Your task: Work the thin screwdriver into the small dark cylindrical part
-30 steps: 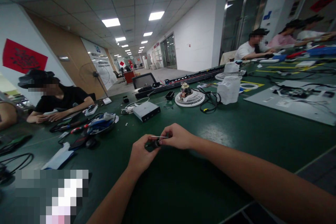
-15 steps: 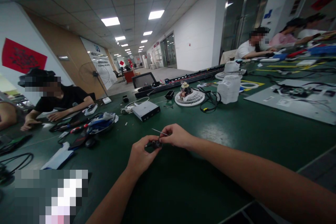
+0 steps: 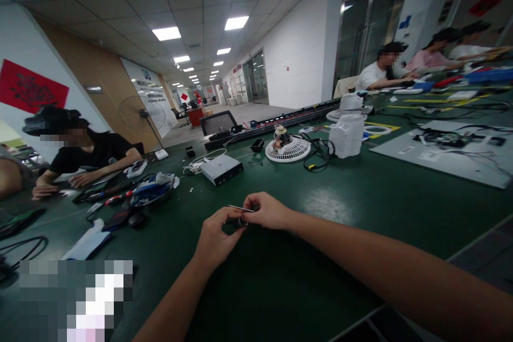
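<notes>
left grip (image 3: 218,232) holds dark part (image 3: 241,222), right grip (image 3: 267,211) thin rod (image 3: 239,208).

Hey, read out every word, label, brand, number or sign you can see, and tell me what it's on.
No text can be read clearly.
Wall sign: logo and rows of lettering, too blurred.
Red poster: dark design, illegible.
Grey box: pale marks on its front, too small.
Panel: pale labels, too small.
Dark part being held: no text visible.
</notes>
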A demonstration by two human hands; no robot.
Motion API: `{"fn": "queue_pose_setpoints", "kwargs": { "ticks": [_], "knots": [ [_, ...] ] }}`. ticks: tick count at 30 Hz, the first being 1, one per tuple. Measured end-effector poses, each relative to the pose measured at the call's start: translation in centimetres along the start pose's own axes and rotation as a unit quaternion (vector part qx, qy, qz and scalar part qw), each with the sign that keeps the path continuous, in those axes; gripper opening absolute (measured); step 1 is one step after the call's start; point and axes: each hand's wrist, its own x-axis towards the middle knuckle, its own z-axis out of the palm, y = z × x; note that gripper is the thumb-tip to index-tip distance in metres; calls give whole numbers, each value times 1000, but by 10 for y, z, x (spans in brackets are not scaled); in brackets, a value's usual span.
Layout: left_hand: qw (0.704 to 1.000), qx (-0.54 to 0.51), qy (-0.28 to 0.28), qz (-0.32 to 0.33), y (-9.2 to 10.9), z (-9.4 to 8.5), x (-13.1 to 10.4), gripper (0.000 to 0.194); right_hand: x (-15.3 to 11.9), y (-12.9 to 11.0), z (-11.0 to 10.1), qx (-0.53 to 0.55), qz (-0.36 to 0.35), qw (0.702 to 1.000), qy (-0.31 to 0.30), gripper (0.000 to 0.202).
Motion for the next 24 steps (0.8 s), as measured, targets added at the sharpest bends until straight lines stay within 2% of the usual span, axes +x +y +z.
{"fn": "queue_pose_setpoints", "kwargs": {
  "ticks": [9,15,17,21,24],
  "knots": [
    [1000,-1,-1,12,-3,-1,-2,20,-10,-11,-2,-147,-74,986,30,14],
    [1000,-1,-7,4,-6,0,-2,21,-5,-4,3,-95,-48,994,19,14],
    [1000,10,1,-3,-8,1,-1,20,-4,-4,2,-99,-39,994,34,15],
    [998,48,27,-28,-13,0,1,20,-5,-12,-11,-199,-42,975,92,17],
    [994,78,52,-59,-16,-3,2,22,-7,-16,-24,-294,-92,949,68,15]
  ]
}}
